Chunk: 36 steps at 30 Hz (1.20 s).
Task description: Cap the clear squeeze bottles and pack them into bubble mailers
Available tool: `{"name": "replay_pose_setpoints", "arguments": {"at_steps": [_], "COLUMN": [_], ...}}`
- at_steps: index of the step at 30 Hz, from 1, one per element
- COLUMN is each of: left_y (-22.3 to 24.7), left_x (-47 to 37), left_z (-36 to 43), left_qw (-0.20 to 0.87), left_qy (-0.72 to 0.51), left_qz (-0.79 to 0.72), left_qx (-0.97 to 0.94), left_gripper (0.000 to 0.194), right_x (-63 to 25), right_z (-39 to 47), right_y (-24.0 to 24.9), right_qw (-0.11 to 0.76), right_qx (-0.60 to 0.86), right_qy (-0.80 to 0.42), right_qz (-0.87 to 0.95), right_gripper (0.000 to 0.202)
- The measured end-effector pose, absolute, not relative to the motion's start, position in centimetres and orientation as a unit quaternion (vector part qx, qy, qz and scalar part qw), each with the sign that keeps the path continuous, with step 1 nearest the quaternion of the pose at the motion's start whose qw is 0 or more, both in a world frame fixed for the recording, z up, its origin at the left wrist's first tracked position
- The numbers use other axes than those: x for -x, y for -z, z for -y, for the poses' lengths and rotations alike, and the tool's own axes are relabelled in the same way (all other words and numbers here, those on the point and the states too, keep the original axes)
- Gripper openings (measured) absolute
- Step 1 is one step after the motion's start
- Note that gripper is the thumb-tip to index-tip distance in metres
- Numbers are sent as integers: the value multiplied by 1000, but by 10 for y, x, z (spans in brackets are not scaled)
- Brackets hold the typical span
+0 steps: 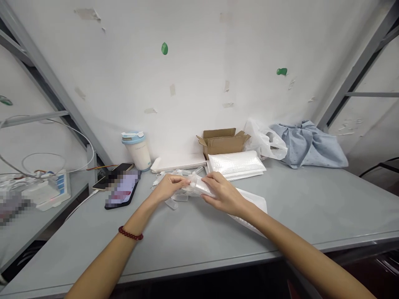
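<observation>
My right hand (223,193) is closed around a clear plastic packet (198,185) just above the desk. At the packet's left end, the fingertips of my left hand (170,187) are pinched together on it. What is inside the packet is too blurred to tell. Several small clear plastic pieces (171,203) lie scattered behind and under my left hand. A white bubble mailer (254,200) rests on the desk, partly hidden by my right hand and forearm. Just behind my right hand is a stack of white bubble mailers (238,162).
Against the wall stand an opened cardboard box (226,143), a white plastic bag (264,143) and a bundled blue cloth (308,145). To the left are a lidded cup (137,153), a phone (124,189), another dark phone (112,175) with a cable, and a power strip (59,191).
</observation>
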<state>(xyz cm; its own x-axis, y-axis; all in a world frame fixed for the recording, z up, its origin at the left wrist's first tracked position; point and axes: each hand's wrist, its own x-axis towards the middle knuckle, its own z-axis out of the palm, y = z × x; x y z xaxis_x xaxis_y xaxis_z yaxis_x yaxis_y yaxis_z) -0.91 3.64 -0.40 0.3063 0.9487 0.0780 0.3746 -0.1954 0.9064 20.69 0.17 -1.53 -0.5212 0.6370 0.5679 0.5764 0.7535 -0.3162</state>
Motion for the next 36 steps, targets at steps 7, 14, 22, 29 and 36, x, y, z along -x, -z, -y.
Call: {"name": "replay_pose_setpoints", "arguments": {"at_steps": [7,14,22,29,36], "left_y": [3,-7,-17,-13,-13], "left_x": [4,10,30,27,1], "left_z": [-30,-29,-40,-40,-17], "left_qw": [456,430,512,527,543], "left_qy": [-310,-365,-631,-603,-428], "left_qz": [-439,-466,-424,-452,-416], "left_qx": [-709,-682,-399,-392,-591], "left_gripper": [30,26,22,26,30], "right_x": [-206,-209,-221,-224,-228], "right_z": [-2,-2,1,21,27], "right_y": [16,12,-11,-22,-13], "right_qw": [358,373,501,593,576], "right_qx": [328,313,314,295,254], "right_qy": [-37,-34,22,221,304], "right_qz": [873,873,806,716,715], "right_gripper": [35,38,36,39,39]}}
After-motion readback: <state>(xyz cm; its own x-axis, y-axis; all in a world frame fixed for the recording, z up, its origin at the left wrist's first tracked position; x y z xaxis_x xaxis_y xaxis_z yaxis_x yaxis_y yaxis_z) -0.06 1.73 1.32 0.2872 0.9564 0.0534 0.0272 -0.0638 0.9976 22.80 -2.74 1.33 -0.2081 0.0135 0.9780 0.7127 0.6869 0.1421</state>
